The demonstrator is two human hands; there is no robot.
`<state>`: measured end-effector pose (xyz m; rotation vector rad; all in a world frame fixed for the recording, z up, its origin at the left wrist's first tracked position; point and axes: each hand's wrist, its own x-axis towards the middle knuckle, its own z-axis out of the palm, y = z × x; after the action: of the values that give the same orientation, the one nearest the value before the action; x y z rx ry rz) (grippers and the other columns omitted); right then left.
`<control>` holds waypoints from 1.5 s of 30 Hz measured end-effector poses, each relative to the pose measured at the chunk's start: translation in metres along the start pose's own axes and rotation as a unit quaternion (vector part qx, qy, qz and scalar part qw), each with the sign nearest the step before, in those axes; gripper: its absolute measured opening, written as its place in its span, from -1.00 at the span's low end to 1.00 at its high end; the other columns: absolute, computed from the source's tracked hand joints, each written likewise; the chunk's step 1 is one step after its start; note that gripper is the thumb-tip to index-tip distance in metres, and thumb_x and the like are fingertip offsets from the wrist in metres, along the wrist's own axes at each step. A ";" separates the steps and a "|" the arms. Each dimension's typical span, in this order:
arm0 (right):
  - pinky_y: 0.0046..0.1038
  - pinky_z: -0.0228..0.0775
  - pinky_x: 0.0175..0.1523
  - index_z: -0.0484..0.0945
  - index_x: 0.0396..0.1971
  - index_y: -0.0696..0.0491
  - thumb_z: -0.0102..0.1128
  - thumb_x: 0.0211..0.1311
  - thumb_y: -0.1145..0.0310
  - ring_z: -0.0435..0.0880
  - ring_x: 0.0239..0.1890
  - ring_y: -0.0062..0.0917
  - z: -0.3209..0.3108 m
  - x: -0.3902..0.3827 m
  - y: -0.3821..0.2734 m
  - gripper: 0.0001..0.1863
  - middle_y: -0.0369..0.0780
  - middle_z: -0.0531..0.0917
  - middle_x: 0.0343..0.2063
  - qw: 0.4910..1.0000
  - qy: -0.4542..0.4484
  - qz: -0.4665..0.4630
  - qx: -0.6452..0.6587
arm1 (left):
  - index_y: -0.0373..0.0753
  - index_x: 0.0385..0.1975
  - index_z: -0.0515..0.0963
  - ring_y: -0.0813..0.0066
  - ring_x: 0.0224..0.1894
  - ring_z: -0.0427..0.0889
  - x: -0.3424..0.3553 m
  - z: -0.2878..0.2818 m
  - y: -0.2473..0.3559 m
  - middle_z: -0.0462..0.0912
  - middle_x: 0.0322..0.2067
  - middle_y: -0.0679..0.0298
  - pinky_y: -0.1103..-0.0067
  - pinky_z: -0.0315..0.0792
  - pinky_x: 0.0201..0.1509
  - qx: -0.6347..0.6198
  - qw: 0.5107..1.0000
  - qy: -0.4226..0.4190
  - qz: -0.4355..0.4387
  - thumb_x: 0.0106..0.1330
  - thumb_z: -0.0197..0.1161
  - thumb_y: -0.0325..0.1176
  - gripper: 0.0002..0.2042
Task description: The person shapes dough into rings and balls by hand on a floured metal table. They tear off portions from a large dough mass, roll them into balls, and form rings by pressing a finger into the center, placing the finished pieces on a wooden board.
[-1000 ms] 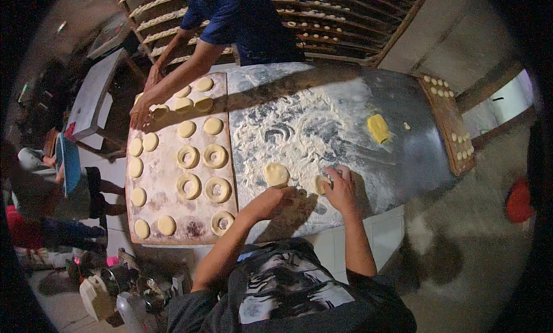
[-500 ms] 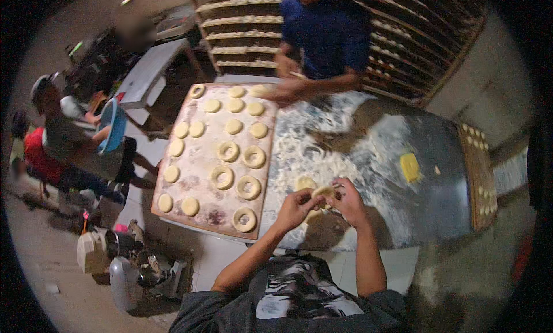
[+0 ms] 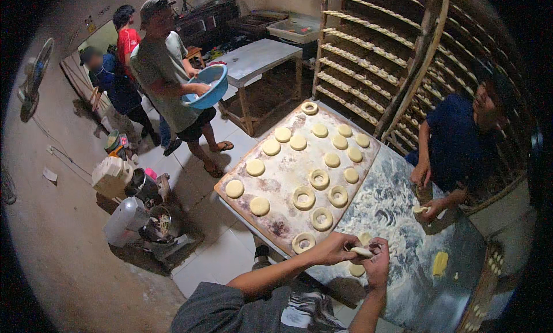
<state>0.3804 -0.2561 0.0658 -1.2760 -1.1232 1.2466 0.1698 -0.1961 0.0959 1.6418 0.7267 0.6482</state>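
Between my left hand and my right hand, a pale piece of dough is held in the air, seen nearly edge-on. The fingers of both hands pinch its rim from opposite sides. Below them, a round dough piece lies on the floured metal table, and another shows partly behind my fingers. Left of my hands is a flour-dusted board bearing several flat dough rounds and several dough rings. The nearest dough ring lies beside my left forearm.
Across the table, a person in dark blue holds a dough piece. A yellow block sits on the table. Beyond are racks of dough, a white-topped table, and a person holding a blue basin. Mixers stand at left.
My view has swung left and up, bringing more of the room in. The dough in my hands has tilted edge-on. The co-worker's hands have moved away from the board.
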 end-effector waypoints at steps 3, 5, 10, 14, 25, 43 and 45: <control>-0.39 0.44 0.12 0.29 0.17 0.06 0.26 -0.06 0.66 0.53 -0.01 -0.44 0.049 0.025 0.014 -0.30 -0.16 0.49 -0.04 0.972 0.073 -0.101 -0.201 | -0.30 -0.22 0.60 0.29 -0.33 0.68 -0.014 -0.034 -0.005 0.68 -0.41 0.08 0.39 0.53 -0.16 0.068 0.998 0.010 0.003 0.17 0.40 -0.39 -0.77; -0.36 0.43 0.15 0.27 0.24 0.08 0.23 -0.01 0.63 0.53 0.03 -0.39 0.098 0.040 0.024 -0.29 -0.13 0.47 0.02 0.940 0.103 -0.143 -0.294 | -0.26 -0.05 0.49 0.06 -0.27 0.63 -0.036 -0.049 -0.032 0.58 -0.25 0.01 0.30 0.51 -0.14 0.106 0.993 0.039 0.044 0.13 0.39 -0.41 -0.62; -0.11 0.49 0.25 0.23 0.30 0.16 0.24 0.12 0.32 0.57 0.14 -0.15 0.173 0.046 0.014 -0.28 -0.03 0.45 0.15 0.981 -0.023 -0.024 0.190 | -0.20 0.16 0.34 -0.05 -0.09 0.53 -0.051 -0.092 -0.068 0.38 -0.03 -0.04 0.22 0.49 0.02 0.143 0.949 0.266 0.087 0.16 0.28 -0.51 -0.48; -0.12 0.51 0.22 0.35 0.16 0.11 0.15 0.22 0.29 0.56 0.17 -0.14 0.214 0.059 0.008 -0.49 -0.04 0.48 0.12 0.929 -0.065 0.044 0.361 | -0.31 0.14 0.35 0.25 0.04 0.57 -0.076 -0.157 -0.068 0.52 -0.07 0.11 0.41 0.44 0.18 -0.151 0.974 0.110 0.128 0.14 0.05 -0.61 -0.52; -0.47 0.52 -0.04 0.20 0.30 -0.02 0.03 0.43 -0.12 0.60 -0.10 -0.43 0.292 0.078 0.022 -0.36 -0.13 0.52 0.05 0.998 0.041 0.019 0.035 | -0.24 -0.14 0.49 0.01 -0.61 0.64 -0.096 -0.207 -0.079 0.54 -0.70 0.02 0.22 0.47 -0.52 0.121 0.963 0.216 0.110 0.47 0.10 -0.21 -0.78; -0.39 0.51 0.01 0.27 0.25 0.19 0.00 0.42 0.01 0.59 -0.02 -0.40 0.320 0.064 -0.012 -0.38 -0.13 0.50 -0.03 0.957 0.171 -0.104 0.212 | -0.22 -0.13 0.50 -0.07 -0.54 0.66 -0.077 -0.221 -0.063 0.62 -0.61 -0.01 0.17 0.50 -0.48 0.082 0.980 0.120 0.139 0.49 0.06 -0.22 -0.80; -0.38 0.54 0.04 0.28 0.26 0.17 -0.05 0.45 -0.04 0.58 0.03 -0.38 0.293 0.062 0.029 -0.37 -0.14 0.43 0.10 0.978 0.169 -0.112 -0.052 | -0.23 -0.11 0.49 -0.07 -0.51 0.67 -0.073 -0.214 -0.053 0.63 -0.57 -0.02 0.17 0.51 -0.46 0.137 0.981 0.066 0.121 0.50 0.04 -0.20 -0.77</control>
<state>0.0894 -0.1843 0.0372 -1.3382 -1.0595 0.7772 -0.0435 -0.1071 0.0801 1.9747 0.7425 0.8668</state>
